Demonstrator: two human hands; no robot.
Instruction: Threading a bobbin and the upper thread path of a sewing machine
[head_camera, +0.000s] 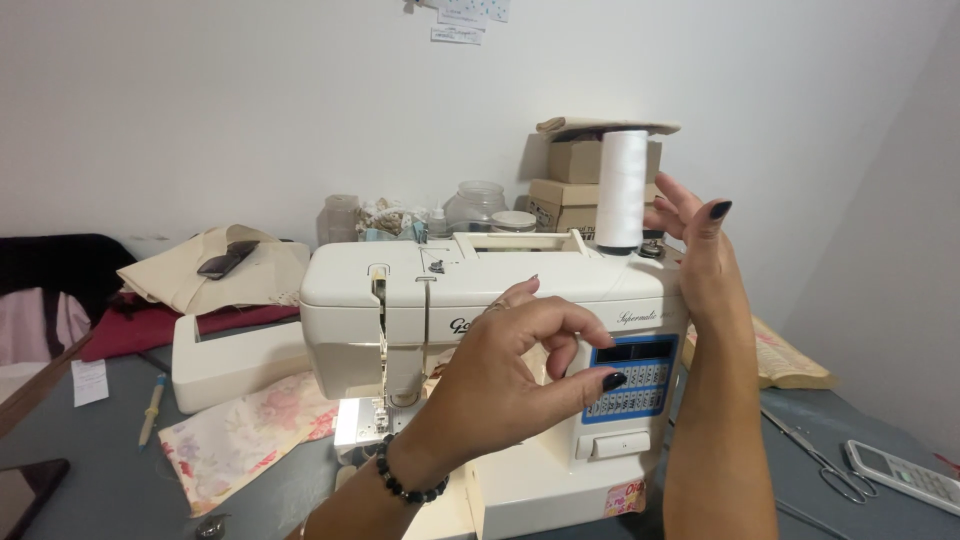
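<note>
- Your hands work apart at the cream sewing machine (500, 290) on the grey desk (110, 480).
- Your left hand (520, 365) hovers in front of the machine's body, fingers curled with thumb and forefinger close together near the blue button panel (640, 385); whether they pinch a thread is too fine to tell.
- Your right hand (700, 245) is raised at the machine's right end, fingers spread open and just beside the tall white thread spool (622, 188), which stands upright on top of the machine.
- Floral fabric (240, 435) lies on the desk left of the needle area, touching the machine's base.
- Scissors (825, 465) and a white calculator (900, 475) lie on the desk to the right.
- Cardboard boxes (570, 185) and a glass jar (475, 205) stand behind the machine by the wall.
</note>
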